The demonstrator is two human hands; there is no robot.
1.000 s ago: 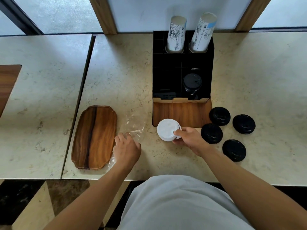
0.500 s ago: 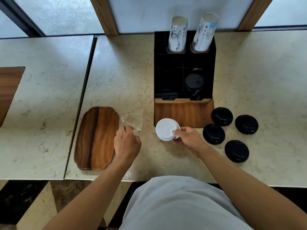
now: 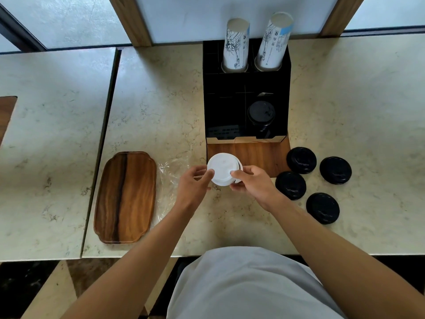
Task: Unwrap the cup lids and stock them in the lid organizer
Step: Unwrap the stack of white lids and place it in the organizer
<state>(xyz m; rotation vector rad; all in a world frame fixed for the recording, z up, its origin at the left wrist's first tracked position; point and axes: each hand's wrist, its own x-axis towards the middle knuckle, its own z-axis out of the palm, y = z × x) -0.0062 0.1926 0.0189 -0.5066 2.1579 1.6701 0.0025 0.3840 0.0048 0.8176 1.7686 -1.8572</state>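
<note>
A stack of white cup lids (image 3: 222, 168) is held just above the counter in front of the black lid organizer (image 3: 246, 93). My left hand (image 3: 194, 185) grips its left side and my right hand (image 3: 251, 184) grips its right side. The clear plastic wrap (image 3: 169, 180) lies flat on the counter left of my left hand. A stack of black lids (image 3: 261, 116) stands in the organizer's right front slot. Several loose black lids (image 3: 301, 160) lie on the counter to the right of the organizer.
A wooden tray (image 3: 125, 196) lies at the left by the counter's seam. Two stacks of paper cups (image 3: 236, 43) stand in the organizer's back holes. A wooden base (image 3: 257, 154) juts from the organizer's front. The counter's front edge runs just before my body.
My left hand let go of the plastic wrap and moved right onto the white lid stack. The stack has shifted slightly toward the organizer, still in my right hand.
</note>
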